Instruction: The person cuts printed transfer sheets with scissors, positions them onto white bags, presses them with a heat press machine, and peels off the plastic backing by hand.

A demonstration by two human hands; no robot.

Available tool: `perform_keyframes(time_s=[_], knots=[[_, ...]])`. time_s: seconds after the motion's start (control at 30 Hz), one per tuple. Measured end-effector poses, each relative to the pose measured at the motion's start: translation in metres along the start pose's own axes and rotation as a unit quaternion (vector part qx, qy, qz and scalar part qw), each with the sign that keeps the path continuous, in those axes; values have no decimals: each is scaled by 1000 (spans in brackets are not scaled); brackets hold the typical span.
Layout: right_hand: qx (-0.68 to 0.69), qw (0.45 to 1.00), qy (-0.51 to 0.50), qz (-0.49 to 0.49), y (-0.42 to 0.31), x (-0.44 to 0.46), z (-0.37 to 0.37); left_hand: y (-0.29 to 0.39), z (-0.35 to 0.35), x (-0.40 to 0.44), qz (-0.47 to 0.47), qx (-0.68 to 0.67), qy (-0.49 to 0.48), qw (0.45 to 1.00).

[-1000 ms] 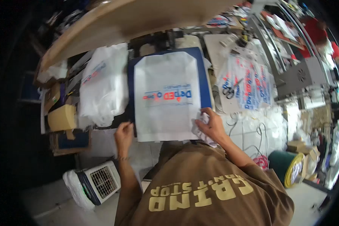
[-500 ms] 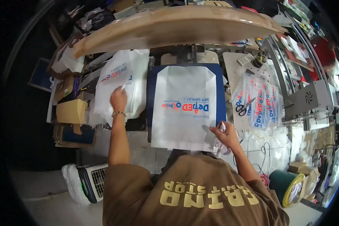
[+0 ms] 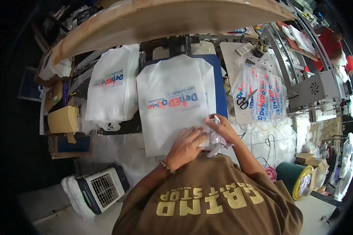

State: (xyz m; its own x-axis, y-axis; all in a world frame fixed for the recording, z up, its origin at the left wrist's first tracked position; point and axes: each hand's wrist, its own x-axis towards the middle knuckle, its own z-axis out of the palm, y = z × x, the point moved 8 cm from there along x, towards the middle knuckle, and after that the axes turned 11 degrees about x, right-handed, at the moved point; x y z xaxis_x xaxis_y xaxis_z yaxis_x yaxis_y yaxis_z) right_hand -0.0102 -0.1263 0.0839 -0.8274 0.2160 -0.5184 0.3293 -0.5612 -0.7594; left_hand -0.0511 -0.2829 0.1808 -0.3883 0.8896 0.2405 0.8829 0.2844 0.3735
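A white printed bag (image 3: pixel 161 125) lies tilted over another white bag (image 3: pixel 211 78) on the blue board (image 3: pixel 220 74). My left hand (image 3: pixel 186 145) rests on the lower right part of the top bag, fingers spread and slightly blurred. Beside the bags' right edge, my right hand (image 3: pixel 221 128) pinches a crumpled white cloth (image 3: pixel 219 145). To the left is a stack of white printed bags (image 3: pixel 110 88) with handles hanging at its front edge.
Scissors (image 3: pixel 245 101) lie by printed transfer sheets (image 3: pixel 267 94) on a pale board at right. A large cardboard-coloured panel (image 3: pixel 164 19) spans the far side. A metal machine (image 3: pixel 312 89) and a person in red (image 3: pixel 330 45) are further right.
My left hand has gone from the left stack to the middle, where another bag now overlaps the first one. My right hand stays near the right edge with the cloth.
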Motion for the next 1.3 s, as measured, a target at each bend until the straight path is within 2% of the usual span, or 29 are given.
perform_keyframes(time_s=[0.03, 0.07, 0.13, 0.2, 0.23, 0.27, 0.43, 0.5, 0.63, 0.7, 0.77, 0.83, 0.87, 0.9, 0.97, 1.03, 1.1, 1.13, 1.2, 1.23, 1.3], knots=[[-119, 991, 33, -50, -5, 0, -8, 7, 7, 2, 25, -34, -40, 998], [-236, 965, 65, -99, -10, -2, -15, -11, 21, -3, -17, -114, -63, 991], [-218, 966, 74, -116, 4, 5, -31, -74, 20, 2, -94, -112, 1, 989], [-182, 972, 84, -124, 6, 5, -35, -144, -6, -3, -172, 41, 178, 968], [-180, 972, 83, -124, 8, 4, -35, -175, -12, -6, -219, 118, 190, 950], [-170, 974, 88, -121, 10, 2, -37, -195, -12, -11, -220, 159, 203, 941], [-154, 975, 115, -114, 12, -9, -42, -220, -4, -13, -259, 139, 186, 938], [-151, 976, 104, -120, 12, -8, -43, -230, -2, -15, -306, 53, 182, 933], [-175, 971, 100, -132, 9, -4, -41, -215, -11, -8, -283, 34, 217, 933], [-148, 969, 96, -172, 4, -5, -37, -177, -10, -1, -160, 164, 218, 949], [-164, 966, 95, -174, -1, -6, -33, -165, 2, -5, -128, 165, 197, 958], [-179, 963, 96, -177, -6, -8, -30, -159, -12, -14, -190, 199, 289, 917], [-180, 965, 94, -166, -5, -9, -30, -179, -9, -23, -239, 183, 291, 908], [-182, 967, 92, -153, -3, -10, -31, -192, -5, -26, -239, 182, 289, 909], [-177, 969, 89, -145, -2, -10, -31, -232, 9, -31, -331, 50, 230, 914], [-170, 972, 80, -139, 1, -6, -30, -238, 5, -30, -330, 82, 227, 913], [-190, 956, 75, -210, -3, -7, -29, -239, 5, -26, -348, -43, 214, 912], [-189, 956, 75, -210, -1, -6, -31, -233, 3, -25, -348, -43, 214, 912], [-175, 969, 77, -159, 5, -5, -33, -189, -10, -13, -204, 179, 237, 933], [-176, 969, 78, -158, 3, -7, -34, -181, -9, -12, -203, 177, 236, 934], [-191, 968, 65, -150, 1, -7, -30, -159, -10, -11, -147, 217, 260, 929]])
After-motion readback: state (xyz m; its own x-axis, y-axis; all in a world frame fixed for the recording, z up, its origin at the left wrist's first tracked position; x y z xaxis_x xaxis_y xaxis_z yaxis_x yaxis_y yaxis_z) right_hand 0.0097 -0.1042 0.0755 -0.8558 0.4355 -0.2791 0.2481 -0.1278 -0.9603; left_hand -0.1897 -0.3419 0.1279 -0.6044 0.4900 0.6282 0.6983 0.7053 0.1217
